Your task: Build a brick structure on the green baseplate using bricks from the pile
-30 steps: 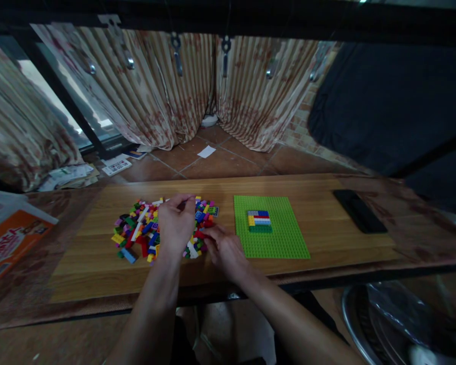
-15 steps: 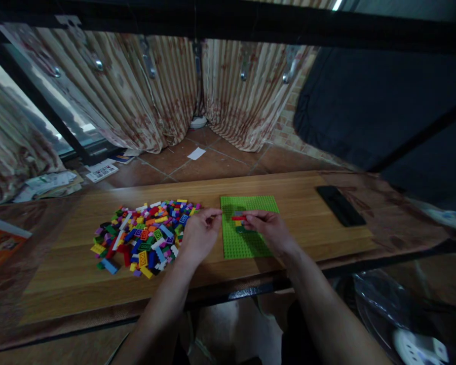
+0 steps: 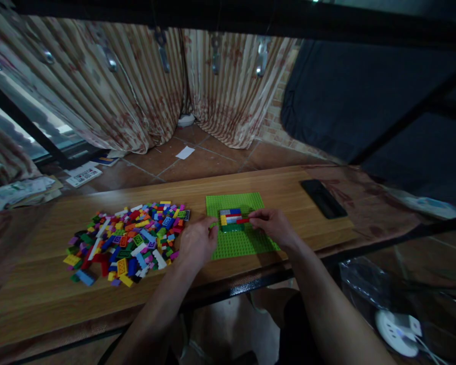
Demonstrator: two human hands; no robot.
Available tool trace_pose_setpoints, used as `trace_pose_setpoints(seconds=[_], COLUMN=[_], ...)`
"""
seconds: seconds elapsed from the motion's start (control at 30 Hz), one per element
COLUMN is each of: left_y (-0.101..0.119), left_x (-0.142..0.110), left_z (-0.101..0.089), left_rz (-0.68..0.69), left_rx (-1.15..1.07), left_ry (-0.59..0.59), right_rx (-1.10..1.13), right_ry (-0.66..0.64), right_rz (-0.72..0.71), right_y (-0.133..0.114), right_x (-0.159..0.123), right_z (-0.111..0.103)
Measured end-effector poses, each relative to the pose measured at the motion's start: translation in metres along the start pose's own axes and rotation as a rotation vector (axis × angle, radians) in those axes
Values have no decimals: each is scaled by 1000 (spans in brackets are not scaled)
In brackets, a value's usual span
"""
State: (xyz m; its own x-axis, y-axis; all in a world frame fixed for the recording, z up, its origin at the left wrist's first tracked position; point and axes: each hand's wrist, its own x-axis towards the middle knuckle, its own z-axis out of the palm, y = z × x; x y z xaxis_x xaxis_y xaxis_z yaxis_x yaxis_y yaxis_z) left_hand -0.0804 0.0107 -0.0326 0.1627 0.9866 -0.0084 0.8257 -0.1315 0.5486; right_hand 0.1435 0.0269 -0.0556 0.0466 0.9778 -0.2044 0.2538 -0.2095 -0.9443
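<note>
One red brick [image 3: 243,221], pinched by the right hand [image 3: 271,224], has been brought to the brick block [image 3: 231,218] on the baseplate [image 3: 233,246], seemingly for fitting; by the baseplate's left edge, the left hand [image 3: 196,241] is held, fingers unclear.

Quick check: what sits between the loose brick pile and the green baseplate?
The head view shows the left hand between the loose brick pile and the green baseplate, with a strip of wooden board visible beyond the hand.
</note>
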Motion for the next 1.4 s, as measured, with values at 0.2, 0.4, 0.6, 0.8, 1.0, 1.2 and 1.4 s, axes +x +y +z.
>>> trace_pose_setpoints(seconds=[0.2, 0.4, 0.6, 0.8, 1.0, 1.2, 1.4], left_y=[3, 5, 3, 6, 7, 5, 6], left_x=[-2, -5, -5, -7, -8, -7, -8], left_z=[2, 2, 5, 9, 9, 11, 10], left_rz=[48, 46, 67, 79, 101, 108, 97], left_rx=[105, 124, 130, 130, 126, 113, 126], left_ry=[-33, -45, -33, -51, -49, -46, -54], right_rx=[-204, -276, -312, -331, -324, -257, -276], right_ry=[53, 71, 64, 47, 29, 9, -14], right_rz=[-48, -88, -79, -100, -111, -145, -199], right_y=[6, 9, 7, 7, 3, 1, 4], right_x=[3, 6, 6, 6, 5, 5, 7], right_z=[0, 3, 3, 4, 3, 7, 23])
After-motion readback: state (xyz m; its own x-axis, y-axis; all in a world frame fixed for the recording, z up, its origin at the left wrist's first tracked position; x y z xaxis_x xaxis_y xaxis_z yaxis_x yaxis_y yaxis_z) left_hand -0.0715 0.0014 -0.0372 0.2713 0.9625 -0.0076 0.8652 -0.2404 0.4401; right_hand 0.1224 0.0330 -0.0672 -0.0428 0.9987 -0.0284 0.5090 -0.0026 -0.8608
